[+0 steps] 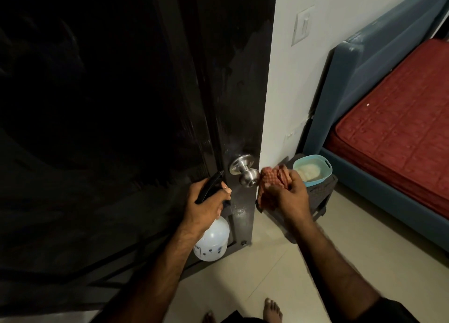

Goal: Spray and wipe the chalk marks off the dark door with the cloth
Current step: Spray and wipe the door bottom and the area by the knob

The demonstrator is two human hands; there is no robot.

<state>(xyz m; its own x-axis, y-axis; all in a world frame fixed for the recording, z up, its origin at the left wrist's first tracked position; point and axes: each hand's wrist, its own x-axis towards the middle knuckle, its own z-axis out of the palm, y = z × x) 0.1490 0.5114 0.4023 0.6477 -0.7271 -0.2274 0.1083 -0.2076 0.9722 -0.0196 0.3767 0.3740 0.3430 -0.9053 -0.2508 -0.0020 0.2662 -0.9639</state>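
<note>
Hands gripping upright spray bottle, nozzle toward door, and bunched cloth.

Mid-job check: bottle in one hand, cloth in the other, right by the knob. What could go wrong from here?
1. The chalk marks sit below the door knob, easy to miss on the dark door.
2. Spray bottle runoff may wet the tiled floor near bare feet.
3. The right hand swinging the cloth could knock the blue basin.
</note>
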